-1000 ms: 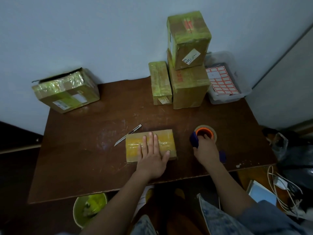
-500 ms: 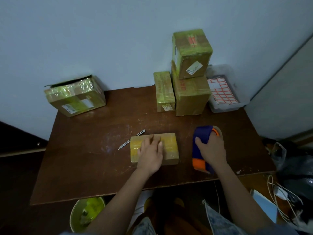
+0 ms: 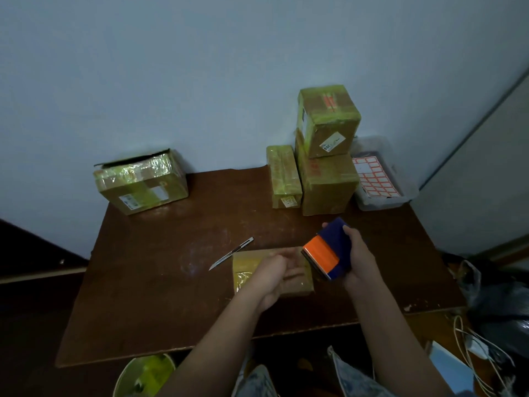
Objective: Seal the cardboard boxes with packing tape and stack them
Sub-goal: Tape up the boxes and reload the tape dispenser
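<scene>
A small flat cardboard box (image 3: 246,267), partly wrapped in yellowish tape, lies near the front of the brown table (image 3: 160,296). My left hand (image 3: 276,275) rests over its right half, fingers curled toward the tape dispenser; whether it pinches tape I cannot tell. My right hand (image 3: 359,262) grips the blue and orange tape dispenser (image 3: 329,249), raised just above the box's right end. At the back right a taped box (image 3: 329,121) sits on a larger box (image 3: 327,184), with a slim box (image 3: 283,176) beside them. An open-flapped box (image 3: 141,181) sits at the back left.
A craft knife (image 3: 232,253) lies left of the small box. A clear tub with red-bordered label sheets (image 3: 378,179) stands at the back right corner. A bin (image 3: 143,376) is under the front edge. Cables and bags (image 3: 486,325) lie on the floor at right.
My right hand has picked the tape dispenser up off the table and brought it left to the box's right end. My left hand slid right across the box and curled.
</scene>
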Demonstrator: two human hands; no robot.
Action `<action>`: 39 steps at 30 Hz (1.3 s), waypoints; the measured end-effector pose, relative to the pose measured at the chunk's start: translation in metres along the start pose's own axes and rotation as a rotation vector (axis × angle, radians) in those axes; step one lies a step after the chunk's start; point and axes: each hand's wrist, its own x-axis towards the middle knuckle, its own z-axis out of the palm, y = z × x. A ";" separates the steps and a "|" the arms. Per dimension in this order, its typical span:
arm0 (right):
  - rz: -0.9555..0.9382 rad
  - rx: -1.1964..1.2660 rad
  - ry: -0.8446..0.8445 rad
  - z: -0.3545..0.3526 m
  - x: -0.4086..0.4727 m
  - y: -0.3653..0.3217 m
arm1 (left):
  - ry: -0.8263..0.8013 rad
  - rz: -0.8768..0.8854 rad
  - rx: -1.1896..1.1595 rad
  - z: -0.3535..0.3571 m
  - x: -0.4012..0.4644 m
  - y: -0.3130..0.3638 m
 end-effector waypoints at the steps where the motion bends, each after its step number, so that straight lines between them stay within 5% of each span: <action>1: 0.017 0.010 0.003 0.002 0.000 0.001 | -0.048 -0.032 -0.032 0.002 -0.004 0.002; 5: 0.016 0.043 0.037 0.007 0.003 0.006 | -0.152 -0.057 -0.114 -0.001 -0.017 0.005; 16: -0.012 0.158 0.103 0.023 0.004 0.018 | -0.091 -0.018 -0.206 -0.021 -0.025 0.013; 26: -0.064 0.193 0.001 0.030 0.003 0.034 | 0.170 0.089 0.010 -0.035 -0.022 0.017; 36: -0.100 0.341 0.153 0.034 0.000 0.040 | 0.323 0.136 0.122 -0.056 -0.031 0.026; 39: -0.186 0.354 0.075 0.029 -0.002 0.033 | 0.335 0.152 0.134 -0.075 -0.034 0.025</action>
